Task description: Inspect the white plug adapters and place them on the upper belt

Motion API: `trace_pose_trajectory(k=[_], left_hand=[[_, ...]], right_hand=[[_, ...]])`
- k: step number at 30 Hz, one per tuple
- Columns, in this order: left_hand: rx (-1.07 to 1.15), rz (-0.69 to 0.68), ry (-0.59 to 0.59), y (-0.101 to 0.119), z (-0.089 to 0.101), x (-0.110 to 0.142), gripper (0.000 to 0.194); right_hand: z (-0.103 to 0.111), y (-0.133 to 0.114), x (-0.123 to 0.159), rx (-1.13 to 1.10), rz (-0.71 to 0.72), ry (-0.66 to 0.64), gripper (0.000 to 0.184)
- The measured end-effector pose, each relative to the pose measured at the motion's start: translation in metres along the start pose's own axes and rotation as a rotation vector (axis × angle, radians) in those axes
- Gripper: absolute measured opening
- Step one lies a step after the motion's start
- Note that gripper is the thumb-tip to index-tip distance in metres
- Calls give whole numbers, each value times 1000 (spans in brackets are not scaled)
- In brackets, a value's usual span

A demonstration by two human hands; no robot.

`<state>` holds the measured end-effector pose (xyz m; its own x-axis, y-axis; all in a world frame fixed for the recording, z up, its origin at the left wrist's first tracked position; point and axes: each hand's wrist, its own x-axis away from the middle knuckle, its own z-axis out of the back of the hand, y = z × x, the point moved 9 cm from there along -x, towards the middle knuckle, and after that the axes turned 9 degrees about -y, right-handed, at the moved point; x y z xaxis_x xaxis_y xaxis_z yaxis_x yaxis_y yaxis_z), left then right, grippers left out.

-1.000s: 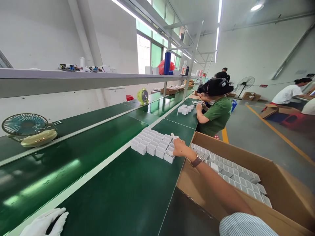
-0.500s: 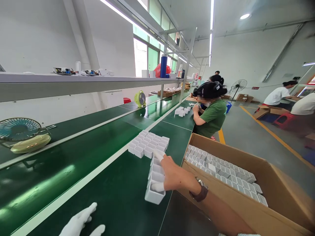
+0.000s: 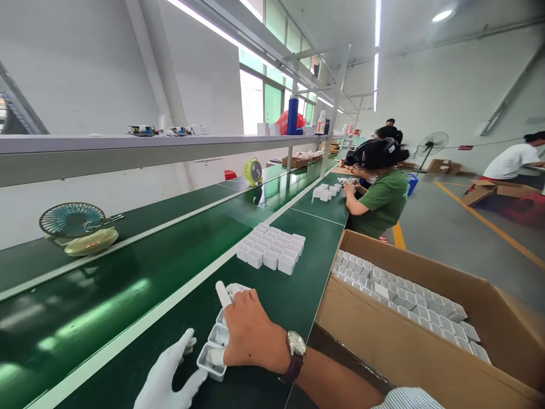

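My right hand (image 3: 249, 334), bare with white finger cots and a wristwatch, grips a row of small white plastic housings (image 3: 215, 346) against the green bench near the bottom of the view. My left hand (image 3: 168, 378), in a white glove, lies open right next to the near end of that row, fingertips by the nearest housing. Farther along the bench sits a block of several more white housings (image 3: 272, 247), packed in rows.
An open cardboard box (image 3: 409, 352) full of white housings stands at my right. A green conveyor belt (image 3: 128, 267) runs along the left, with a teal fan (image 3: 74, 224) beyond it. A co-worker in a green shirt (image 3: 381, 199) sits farther down the line.
My right hand pulled a row of housings off the block and dragged it back toward me. My left hand came forward to meet the row's near end.
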<state>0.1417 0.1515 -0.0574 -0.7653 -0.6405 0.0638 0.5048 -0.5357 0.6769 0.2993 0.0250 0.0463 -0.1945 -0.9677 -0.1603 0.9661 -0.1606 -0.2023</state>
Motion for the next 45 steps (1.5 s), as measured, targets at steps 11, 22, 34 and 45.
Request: trace_pose_trajectory(k=[11, 22, 34, 45], left_hand=[[18, -139, 2, 39, 3, 20, 48], [41, -9, -121, 40, 6, 17, 66], [346, 56, -240, 37, -10, 12, 45], [573, -40, -172, 29, 22, 18, 41]], right_hand=[[10, 28, 26, -225, 37, 93, 29], [-47, 113, 37, -873, -133, 136, 62], [-45, 101, 43, -1005, -127, 114, 59], [-17, 69, 56, -1033, -84, 167, 48]])
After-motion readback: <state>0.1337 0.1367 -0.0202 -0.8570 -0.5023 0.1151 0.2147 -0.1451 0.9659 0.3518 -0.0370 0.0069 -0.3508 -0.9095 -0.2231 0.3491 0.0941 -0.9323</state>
